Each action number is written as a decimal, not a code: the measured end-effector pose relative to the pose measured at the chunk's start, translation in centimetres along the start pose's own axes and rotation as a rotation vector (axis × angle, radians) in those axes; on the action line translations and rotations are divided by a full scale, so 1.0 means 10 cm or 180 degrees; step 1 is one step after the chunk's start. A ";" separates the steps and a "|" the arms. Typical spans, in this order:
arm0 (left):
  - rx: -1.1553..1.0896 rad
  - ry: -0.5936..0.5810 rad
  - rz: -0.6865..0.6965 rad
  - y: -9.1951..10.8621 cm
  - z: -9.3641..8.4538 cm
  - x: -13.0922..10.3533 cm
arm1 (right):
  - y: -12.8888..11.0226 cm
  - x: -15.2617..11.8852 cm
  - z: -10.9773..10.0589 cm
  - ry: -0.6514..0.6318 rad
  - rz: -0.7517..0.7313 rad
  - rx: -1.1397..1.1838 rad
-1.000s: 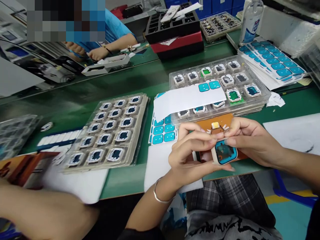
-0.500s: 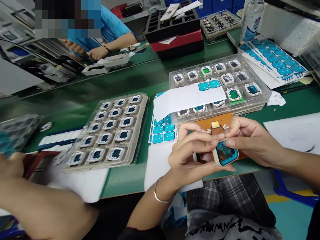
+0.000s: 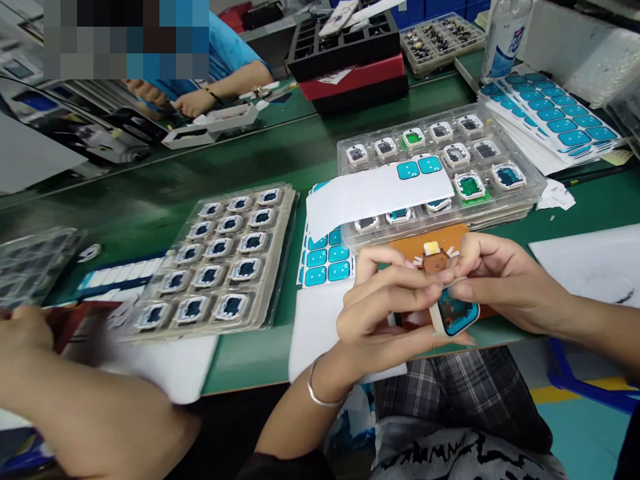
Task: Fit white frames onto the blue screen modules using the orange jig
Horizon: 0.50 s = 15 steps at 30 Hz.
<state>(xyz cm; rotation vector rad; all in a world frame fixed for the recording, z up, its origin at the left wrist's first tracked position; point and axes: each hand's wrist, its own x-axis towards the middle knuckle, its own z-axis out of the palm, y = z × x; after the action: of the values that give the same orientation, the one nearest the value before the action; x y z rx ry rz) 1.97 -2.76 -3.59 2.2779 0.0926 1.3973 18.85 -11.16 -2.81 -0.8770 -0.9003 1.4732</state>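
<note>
A small square watch-like case [image 3: 455,316] with a pale frame and a blue face is held between my two hands, above the table's front edge. My left hand [image 3: 387,303], with a bangle at the wrist, grips the case from the left, thumb below and fingers above. The fingertips of my right hand [image 3: 487,277] pinch together at the case's upper edge; whether they hold a thin film there is too small to tell. Behind the hands lies an orange mat [image 3: 453,239] with a cartoon figure. A white sheet [image 3: 375,197] with two blue stickers rests across a clear tray [image 3: 525,190] of similar cases.
Another tray [image 3: 280,267] of cases stands left of centre. Sticker sheets [image 3: 570,113] and a clear bottle [image 3: 503,43] are at the back right, black and red boxes [image 3: 355,80] at the back. One person's arm [image 3: 90,407] reaches in at left; another person's hands [image 3: 195,103] work across the table.
The case has turned slightly and shifted a little right and down between my hands. The neighbouring person's hand at the left has moved, and the blue item near it is out of sight.
</note>
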 end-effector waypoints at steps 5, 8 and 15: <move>-0.0061 0.0000 0.0053 0.00 0.00 0.00 | 0.00 0.00 0.00 -0.0074 -0.0037 0.0084; -0.0134 -0.0021 0.0066 0.00 0.00 0.00 | 0.01 0.00 -0.01 -0.0110 -0.0079 0.0044; -0.0229 -0.0149 0.0006 0.00 0.01 -0.01 | 0.01 -0.01 -0.01 -0.0100 -0.0027 -0.0037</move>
<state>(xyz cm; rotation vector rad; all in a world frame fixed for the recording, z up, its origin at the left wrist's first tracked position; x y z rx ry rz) 2.03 -2.87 -3.71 2.2505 0.0248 1.3259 18.90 -11.26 -2.98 -0.8596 -0.9354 1.4793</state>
